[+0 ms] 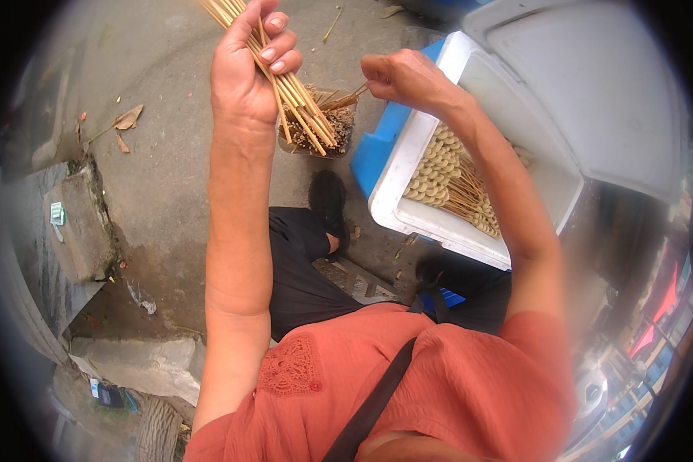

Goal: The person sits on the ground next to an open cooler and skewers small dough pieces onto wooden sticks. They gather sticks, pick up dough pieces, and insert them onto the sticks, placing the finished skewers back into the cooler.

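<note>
My left hand (254,66) is closed around a bundle of thin wooden sticks (303,110), whose lower ends slant down to the right. Below those ends stands a small container (291,149) packed with more thin brown sticks (342,122). My right hand (407,75) is bent inward, its fingers pinched on the ends of thin sticks (346,99) above that container; how many it grips is unclear. Under my right forearm, a blue-and-white cooler box (388,173) holds skewers (465,193) with pale round slices (436,167) packed close together.
The cooler's white lid (589,98) is tilted back at the right. Concrete blocks (78,225) lie on the left, and dry leaves (129,118) are scattered over the pavement (161,190). My feet in dark shoes (327,202) are near the containers.
</note>
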Demonstrator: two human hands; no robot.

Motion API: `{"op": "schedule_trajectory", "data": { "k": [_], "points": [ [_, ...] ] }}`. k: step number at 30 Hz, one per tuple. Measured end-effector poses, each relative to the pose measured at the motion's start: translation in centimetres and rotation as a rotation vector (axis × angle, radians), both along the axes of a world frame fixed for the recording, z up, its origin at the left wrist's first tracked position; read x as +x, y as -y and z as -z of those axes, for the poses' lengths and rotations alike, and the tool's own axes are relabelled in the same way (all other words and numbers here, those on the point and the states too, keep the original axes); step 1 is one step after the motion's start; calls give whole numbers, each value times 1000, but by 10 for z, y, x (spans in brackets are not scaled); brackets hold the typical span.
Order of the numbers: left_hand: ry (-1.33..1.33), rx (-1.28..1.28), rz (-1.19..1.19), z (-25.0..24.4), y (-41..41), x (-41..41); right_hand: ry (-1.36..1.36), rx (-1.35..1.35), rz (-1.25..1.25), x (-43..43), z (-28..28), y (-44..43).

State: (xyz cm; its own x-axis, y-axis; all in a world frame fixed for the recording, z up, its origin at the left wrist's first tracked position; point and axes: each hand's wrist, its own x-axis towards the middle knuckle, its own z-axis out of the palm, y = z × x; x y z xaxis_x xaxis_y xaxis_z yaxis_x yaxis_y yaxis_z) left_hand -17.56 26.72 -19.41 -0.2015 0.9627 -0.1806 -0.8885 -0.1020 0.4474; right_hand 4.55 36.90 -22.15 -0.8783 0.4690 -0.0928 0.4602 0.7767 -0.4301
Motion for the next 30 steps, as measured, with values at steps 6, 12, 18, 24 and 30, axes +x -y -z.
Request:
{"op": "schedule_trajectory", "data": {
  "k": [6,12,18,24,30],
  "points": [
    [38,18,99,5,-2,4,-322,-82,59,5,-44,-9],
    [-289,-144,89,-15,6,32,-459,87,325,-2,-105,-1],
    [-283,-168,89,-18,5,42,-388,113,16,-4,-119,34],
    [245,-90,41,-4,-1,28,-853,340,-183,-19,-80,47],
    [136,57,-64,18,-1,0,-785,94,-163,-17,-50,51]
  ]
}}
